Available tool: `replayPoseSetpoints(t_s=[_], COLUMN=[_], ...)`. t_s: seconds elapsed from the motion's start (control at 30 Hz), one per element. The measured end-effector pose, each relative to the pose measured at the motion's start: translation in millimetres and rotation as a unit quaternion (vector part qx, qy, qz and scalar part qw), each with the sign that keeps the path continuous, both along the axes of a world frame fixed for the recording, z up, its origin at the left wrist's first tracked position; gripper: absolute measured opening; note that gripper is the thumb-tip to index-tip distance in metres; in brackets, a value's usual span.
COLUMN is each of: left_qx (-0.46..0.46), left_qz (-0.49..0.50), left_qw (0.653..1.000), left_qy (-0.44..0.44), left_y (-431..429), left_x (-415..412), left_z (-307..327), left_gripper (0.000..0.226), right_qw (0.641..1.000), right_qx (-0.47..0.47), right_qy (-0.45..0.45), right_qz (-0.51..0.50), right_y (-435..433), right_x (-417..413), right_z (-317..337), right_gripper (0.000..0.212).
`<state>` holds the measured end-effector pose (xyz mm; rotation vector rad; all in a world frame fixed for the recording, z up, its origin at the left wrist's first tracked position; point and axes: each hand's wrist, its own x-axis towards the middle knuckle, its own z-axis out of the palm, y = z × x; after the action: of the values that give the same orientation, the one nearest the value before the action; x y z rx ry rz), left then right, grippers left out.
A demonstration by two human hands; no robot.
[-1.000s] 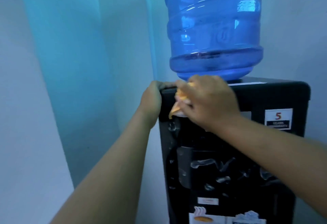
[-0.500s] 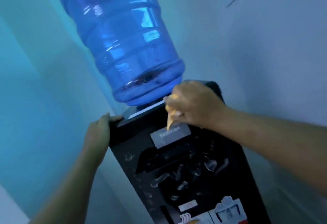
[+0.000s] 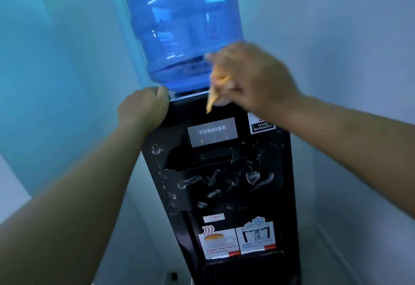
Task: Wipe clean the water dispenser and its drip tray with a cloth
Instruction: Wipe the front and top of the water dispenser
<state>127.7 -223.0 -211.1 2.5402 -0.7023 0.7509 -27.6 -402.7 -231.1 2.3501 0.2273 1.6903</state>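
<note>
The right hand (image 3: 251, 77) pinched the cloth (image 3: 213, 95) at the top edge of the water dispenser (image 3: 224, 194); the left hand (image 3: 143, 107) gripped its corner. Many drops (image 3: 213, 183) covered the front, so it and the drip tray (image 3: 244, 262) seemed unwiped

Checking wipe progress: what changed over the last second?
The right hand, gripping the orange cloth, slid rightward along the top front edge of the dispenser, away from the left hand. It is now blurred, by the base of the bottle above the warranty sticker. Unchanged: the left hand grips the top left corner, and water streaks remain on the front.
</note>
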Motion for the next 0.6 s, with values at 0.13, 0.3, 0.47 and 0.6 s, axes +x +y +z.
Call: replayPoseSetpoints(t_s=[0.13,0.3,0.47,0.6], left_qx=[-0.011,-0.026,-0.029,-0.033], left_qz=[-0.002,-0.013,-0.023,-0.034], left_qw=[1.000,1.000,0.999,0.999], left_qy=[0.001,0.009,0.002,0.010], left_y=[-2.5,-4.8,-0.2,0.9], left_x=[7.4,9.0,5.0,3.2], left_z=[-2.7,-2.9,-6.2,-4.6], left_gripper=[0.045,0.049,0.045,0.046], right_qw=[0.988,0.993,0.978,0.986], right_qx=[-0.102,0.064,0.204,0.038], right_qy=[0.110,0.065,-0.033,0.128], right_qz=[-0.047,-0.072,0.009,0.095], right_y=[-23.5,-69.7,-14.7,80.2], right_x=[25.5,-16.0,-27.4,27.0], right_z=[-19.2,-25.4,-27.7,-56.7], right_gripper=[0.041,0.048,0.042,0.032])
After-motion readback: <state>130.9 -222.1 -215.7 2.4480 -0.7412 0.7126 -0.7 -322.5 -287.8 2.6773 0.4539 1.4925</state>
